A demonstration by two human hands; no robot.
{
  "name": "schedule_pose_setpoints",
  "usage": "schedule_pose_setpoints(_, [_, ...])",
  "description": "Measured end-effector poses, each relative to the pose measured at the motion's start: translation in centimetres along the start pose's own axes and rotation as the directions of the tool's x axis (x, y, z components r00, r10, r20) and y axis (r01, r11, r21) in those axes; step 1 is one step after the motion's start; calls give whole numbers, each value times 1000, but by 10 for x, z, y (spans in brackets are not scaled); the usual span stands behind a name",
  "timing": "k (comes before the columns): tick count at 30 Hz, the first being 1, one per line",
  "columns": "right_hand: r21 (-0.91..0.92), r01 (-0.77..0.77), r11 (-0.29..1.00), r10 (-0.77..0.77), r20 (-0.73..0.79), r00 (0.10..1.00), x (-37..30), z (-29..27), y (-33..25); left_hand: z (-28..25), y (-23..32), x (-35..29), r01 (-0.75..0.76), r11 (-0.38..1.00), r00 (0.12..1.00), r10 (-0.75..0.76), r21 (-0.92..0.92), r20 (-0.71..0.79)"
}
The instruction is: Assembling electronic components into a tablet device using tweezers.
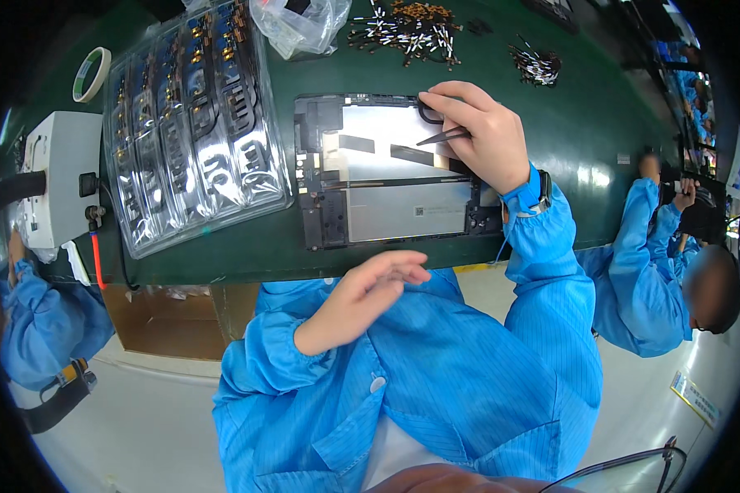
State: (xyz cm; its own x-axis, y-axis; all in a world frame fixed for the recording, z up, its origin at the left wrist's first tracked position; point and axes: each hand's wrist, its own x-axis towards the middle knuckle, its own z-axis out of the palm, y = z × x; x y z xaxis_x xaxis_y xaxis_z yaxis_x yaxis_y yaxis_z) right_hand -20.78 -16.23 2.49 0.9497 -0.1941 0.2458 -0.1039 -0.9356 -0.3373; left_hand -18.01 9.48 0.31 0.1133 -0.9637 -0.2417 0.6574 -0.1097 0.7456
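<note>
An opened tablet chassis (386, 214), silver inside with a black frame, lies flat on the green table (567, 131). My right hand (481, 135) rests over its upper right part and grips black tweezers (442, 136), whose tips point left over a dark flex strip (411, 154). My left hand (370, 292) hovers below the table's front edge, over my blue sleeve, fingers apart and holding nothing.
A clear plastic tray (193, 123) of small flex parts sits left of the chassis. A white box device (53, 177) and a tape roll (90, 74) stand further left. Loose small connectors (407, 33) and a plastic bag (300, 25) lie behind. A co-worker in blue (658, 271) works at the right.
</note>
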Motion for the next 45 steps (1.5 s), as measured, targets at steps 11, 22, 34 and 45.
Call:
schedule_pose_setpoints(11, [-260, 20, 965, -4, 64, 998, -2, -3, -21, 2, -10, 3, 85, 791, 982, -168, -606, -82])
schedule_pose_setpoints(22, [58, -87, 995, 84, 47, 995, -2, -4, -17, 13, -30, -8, -186, 717, 978, 70, -672, -196])
schedule_pose_setpoints(34, [144, 13, 990, -50, 257, 965, 8, -24, -16, 58, -33, 28, -468, 780, 852, 273, -416, -447])
schedule_pose_setpoints(45, [523, 311, 793, 197, -704, 682, -7, -54, -57, 79, 42, 35, -608, 248, 457, 886, 754, 77])
